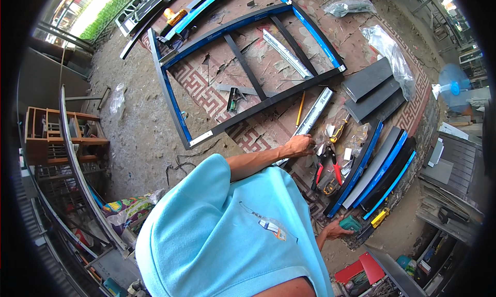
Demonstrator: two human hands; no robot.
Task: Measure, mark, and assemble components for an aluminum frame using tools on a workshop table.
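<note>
My left hand (299, 145) is closed over a flat metal bar (316, 111) covered in white printed film, which passes beneath it on the floor. Just beyond lies a yellow pencil (300, 110). Red-handled pliers (327, 165) and a yellow-and-black screwdriver (339, 130) lie to the right of that hand. My right hand (336, 229), lower right, has its fingers around a teal power tool (351, 224) close to the floor; its lower part is hard to make out. A yellow-and-black cutter (380, 218) rests beside the tool.
A large black frame (243, 107) with blue film and crossbars lies ahead on a patterned mat. Blue-and-black metal strips (374, 168) lie at right, below dark flat panels (376, 90) and clear plastic (391, 51). A wooden shelf (67, 129) stands at left.
</note>
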